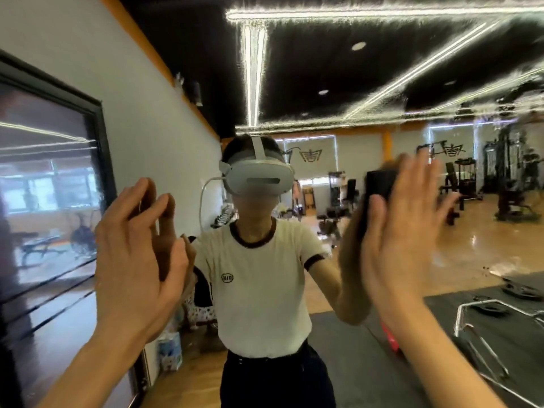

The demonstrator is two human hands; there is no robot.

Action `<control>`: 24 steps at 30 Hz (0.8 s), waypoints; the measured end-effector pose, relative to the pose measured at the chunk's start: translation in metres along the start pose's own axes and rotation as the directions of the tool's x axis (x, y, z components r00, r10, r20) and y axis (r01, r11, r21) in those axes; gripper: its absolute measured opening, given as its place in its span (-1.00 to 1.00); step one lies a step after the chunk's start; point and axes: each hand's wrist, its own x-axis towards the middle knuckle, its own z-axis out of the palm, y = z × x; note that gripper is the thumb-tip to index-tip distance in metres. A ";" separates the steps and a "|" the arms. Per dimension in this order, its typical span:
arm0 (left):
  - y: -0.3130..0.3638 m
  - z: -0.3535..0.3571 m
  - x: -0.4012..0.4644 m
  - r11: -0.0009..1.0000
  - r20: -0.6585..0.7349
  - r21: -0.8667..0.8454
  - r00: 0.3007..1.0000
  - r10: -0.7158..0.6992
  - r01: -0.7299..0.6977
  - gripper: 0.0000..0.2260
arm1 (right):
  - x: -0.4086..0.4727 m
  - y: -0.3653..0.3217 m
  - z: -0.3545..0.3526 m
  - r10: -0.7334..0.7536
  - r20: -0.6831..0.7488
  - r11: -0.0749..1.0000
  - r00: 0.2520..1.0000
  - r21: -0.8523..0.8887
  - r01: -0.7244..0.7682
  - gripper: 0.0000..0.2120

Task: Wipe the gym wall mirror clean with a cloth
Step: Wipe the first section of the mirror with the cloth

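The mirror (382, 69) fills the wall ahead of me, streaked w/ smears up top. My right hand (403, 231) is raised flat near the glass, fingers straight, a dark cloth (378, 184) beyond the fingers. My left hand (138, 254) is up too, fingers loosely bent, holding nothing. Black-framed window (97, 119) to the left.

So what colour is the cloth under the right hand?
Black, or very dark; the cloth shows against the mirror behind the right hand in the head view.

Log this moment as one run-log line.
stage: wiping | left hand: raised, fingers loosely curled, empty | right hand: flat, pressing dark cloth on large gym wall mirror
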 end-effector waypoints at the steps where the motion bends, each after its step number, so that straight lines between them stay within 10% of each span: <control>1: 0.000 0.003 0.001 0.998 0.012 -0.054 1.000 -0.011 0.012 -0.49 | -0.003 -0.019 0.005 -0.090 0.022 0.996 0.996 0.016 0.089 -0.44; 6: 0.062 0.022 0.019 0.991 -0.053 0.050 0.990 0.127 -0.124 -0.53 | -0.010 -0.073 0.019 -0.561 0.115 0.827 0.819 0.111 0.551 -0.49; 14: 0.097 0.052 0.037 0.993 -0.068 -0.004 0.990 0.121 -0.122 -0.49 | 0.045 0.017 -0.005 0.007 -0.018 1.000 1.000 -0.018 -0.007 -0.48; 17: 0.096 0.054 0.036 0.993 -0.090 0.008 0.989 0.118 -0.118 -0.49 | 0.030 -0.037 0.012 -0.181 0.004 0.984 0.984 -0.002 0.181 -0.47; 21: 0.093 0.055 0.035 0.993 -0.092 0.018 0.988 0.121 -0.120 -0.50 | 0.029 -0.054 0.016 -0.636 0.102 0.771 0.765 0.027 0.637 -0.52; 24: 0.094 0.054 0.035 0.993 -0.091 0.019 0.988 0.122 -0.120 -0.50 | 0.058 0.000 -0.001 -0.505 0.093 0.862 0.858 0.012 0.506 -0.46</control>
